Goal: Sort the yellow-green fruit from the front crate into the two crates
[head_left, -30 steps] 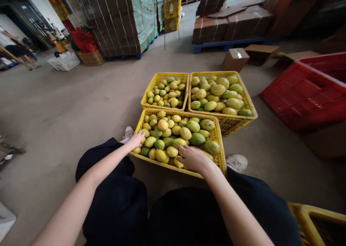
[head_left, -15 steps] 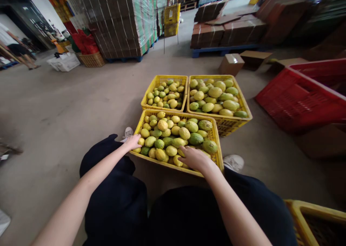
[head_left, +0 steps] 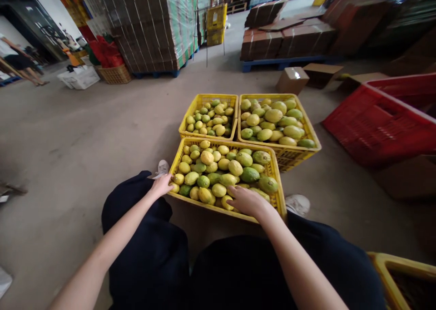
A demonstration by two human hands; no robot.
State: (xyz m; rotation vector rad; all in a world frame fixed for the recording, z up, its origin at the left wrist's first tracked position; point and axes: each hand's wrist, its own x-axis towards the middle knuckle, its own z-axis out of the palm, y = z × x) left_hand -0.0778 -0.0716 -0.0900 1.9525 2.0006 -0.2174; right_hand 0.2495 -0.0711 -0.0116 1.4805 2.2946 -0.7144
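A yellow plastic crate [head_left: 279, 196] full of lemon-shaped yellow and green fruit [head_left: 235, 167] stands on the floor between my feet. At its left end, my left hand [head_left: 161, 185] has its fingers bent over the rim; the fingertips are close to the nearest fruit. My right hand [head_left: 248, 201] lies palm down over the fruit at the front right, fingers apart, and I see no fruit gripped in it. Its palm side is hidden. Two more yellow crates of similar fruit, a left one [head_left: 180, 130] and a right one [head_left: 316, 144], stand just behind.
To the right are a large red crate [head_left: 368, 119] and cardboard boxes [head_left: 292, 80]. Another yellow crate [head_left: 378, 261] sits near my right leg. Wrapped stacked boxes [head_left: 143, 33] and a wicker basket [head_left: 116, 75] stand farther back. A person [head_left: 17, 56] is at the far left.
My left hand has drawn back slightly left and toward me, from the fruit at the crate's left end to its rim. The right hand stays over the fruit. The crates sit slightly farther right in view.
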